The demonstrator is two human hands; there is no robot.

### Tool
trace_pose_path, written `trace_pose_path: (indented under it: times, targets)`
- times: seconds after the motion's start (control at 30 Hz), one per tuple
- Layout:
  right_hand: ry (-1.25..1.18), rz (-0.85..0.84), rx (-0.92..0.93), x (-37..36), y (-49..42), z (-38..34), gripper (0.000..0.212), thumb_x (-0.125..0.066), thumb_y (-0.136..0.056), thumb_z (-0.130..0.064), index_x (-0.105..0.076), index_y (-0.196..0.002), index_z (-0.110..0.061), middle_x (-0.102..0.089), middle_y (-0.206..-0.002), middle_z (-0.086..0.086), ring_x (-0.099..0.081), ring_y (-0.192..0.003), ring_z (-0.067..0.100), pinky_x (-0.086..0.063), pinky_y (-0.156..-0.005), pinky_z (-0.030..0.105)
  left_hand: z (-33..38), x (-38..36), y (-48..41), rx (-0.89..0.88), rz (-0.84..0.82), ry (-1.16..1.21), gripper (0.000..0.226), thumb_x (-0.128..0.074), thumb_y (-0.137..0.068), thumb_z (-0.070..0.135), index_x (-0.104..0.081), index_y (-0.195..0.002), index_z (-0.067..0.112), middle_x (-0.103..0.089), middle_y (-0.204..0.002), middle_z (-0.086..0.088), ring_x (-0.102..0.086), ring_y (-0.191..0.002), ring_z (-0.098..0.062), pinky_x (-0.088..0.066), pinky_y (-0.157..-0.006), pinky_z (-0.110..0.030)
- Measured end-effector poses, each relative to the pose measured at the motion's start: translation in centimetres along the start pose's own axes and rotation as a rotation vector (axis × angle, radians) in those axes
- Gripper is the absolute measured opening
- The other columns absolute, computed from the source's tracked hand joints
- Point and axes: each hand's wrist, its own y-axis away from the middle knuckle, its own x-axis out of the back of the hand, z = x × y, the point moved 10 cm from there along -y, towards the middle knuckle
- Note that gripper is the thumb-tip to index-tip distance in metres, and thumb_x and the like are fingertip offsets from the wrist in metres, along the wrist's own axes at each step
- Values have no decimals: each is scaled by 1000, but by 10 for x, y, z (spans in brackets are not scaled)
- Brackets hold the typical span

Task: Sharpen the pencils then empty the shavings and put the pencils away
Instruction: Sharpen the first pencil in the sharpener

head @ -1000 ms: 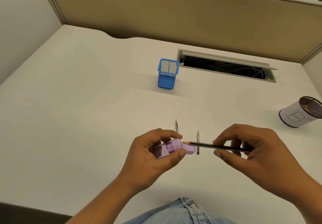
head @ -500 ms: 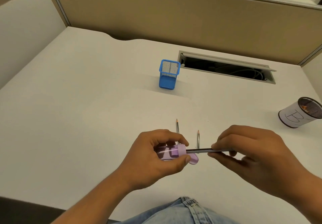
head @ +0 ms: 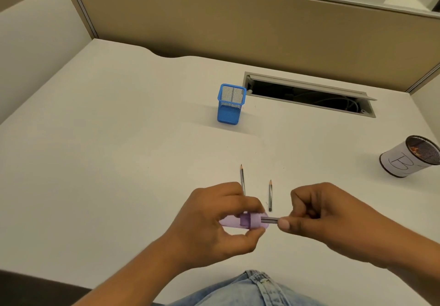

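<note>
My left hand (head: pixel 214 224) grips a translucent purple sharpener (head: pixel 242 221) above the white desk (head: pixel 119 151). A dark pencil (head: pixel 270 220) is pushed into its right end, and my right hand (head: pixel 326 212) pinches that pencil; most of its shaft is hidden in my fingers. Two more dark pencils lie on the desk just beyond my hands, tips pointing away: one (head: pixel 242 178) partly behind my left hand, the other (head: pixel 270 195) between my hands. A blue mesh pencil holder (head: pixel 230 104) stands farther back. A round bin (head: pixel 409 156) wrapped in white paper, with brown shavings inside, stands at the far right.
An open cable slot (head: pixel 309 93) is cut into the desk behind the blue holder. Beige partition walls (head: pixel 238 31) close off the back and left. The desk's near edge runs just above my lap in blue jeans (head: pixel 252 289).
The pencil's tip was outside the sharpener a second ago; my right hand has pushed it in and moved left, closer to my left hand. The view has tilted up slightly.
</note>
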Motion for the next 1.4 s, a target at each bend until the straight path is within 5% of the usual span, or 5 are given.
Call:
trace_pose_path:
  times: [0.27, 0.6, 1.17, 1.3, 1.4]
  targets:
    - [604, 243, 518, 17, 24, -46, 9, -67, -83, -42, -59, -80, -37, -62, -70, -20, -56, -63, 1, -37, -52, 9, -45, -22, 12, 488, -152, 421, 9, -69, -88, 31, -77, -87, 26, -72, -69, 10, -63, -59, -4, -47, -55, -19]
    - [569, 459, 630, 32, 31, -50, 21, -61, -87, -47, -70, -82, -29, -66, -68, -17, -52, -57, 7, -47, -53, 34, -16, -10, -2, 157, -182, 232, 26, -78, -81, 28, -63, -103, 29, -60, -106, 14, -60, -81, -19, -51, -56, -23]
    - [839, 636, 935, 26, 61, -79, 22, -70, -88, -24, -79, -79, -7, -76, -76, 6, -60, -54, 30, -42, -49, 34, 1, 18, -5, 113, 72, 142, 23, -82, -74, 36, -74, -93, 25, -58, -71, 28, -49, -57, 0, -32, -56, -4]
    - [769, 513, 855, 21, 56, -74, 23, -67, -89, -32, -74, -75, -16, -68, -63, 0, -56, -48, 27, -44, -42, 31, 6, 19, -7, 80, 52, 81, 19, -82, -75, 33, -74, -88, 21, -58, -70, 23, -48, -56, 1, -32, -56, -3]
    - [405, 314, 402, 30, 27, -48, 29, -62, -86, -56, -61, -68, -34, -65, -58, -12, -50, -46, 11, -34, -45, 12, 12, 14, -10, 7, -7, -67, 18, -78, -80, 34, -73, -90, 21, -62, -73, 20, -47, -60, 3, -35, -58, -6]
